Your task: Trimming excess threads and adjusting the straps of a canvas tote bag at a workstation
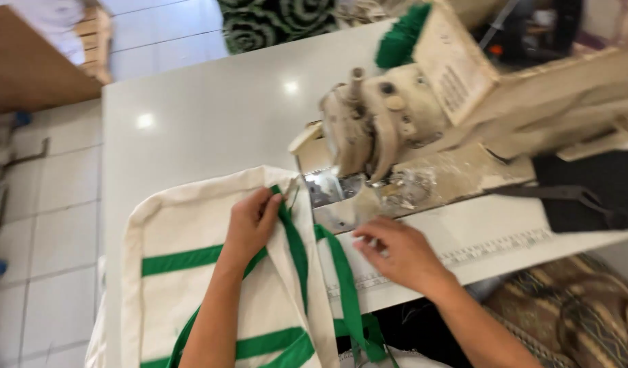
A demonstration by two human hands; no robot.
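The left hand [251, 221] pinches the green strap [295, 242] on the cream bag [184, 225]; the right hand [395, 249], seemingly empty, rests near the sewing machine [368, 129], feeding the seam.

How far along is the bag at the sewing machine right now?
Done: green bands already run across the cream bag. In hand: the left hand pinches the green strap at the bag's top edge; the right hand lies on the table near the sewing machine. Left: the strap end is not yet under the needle.
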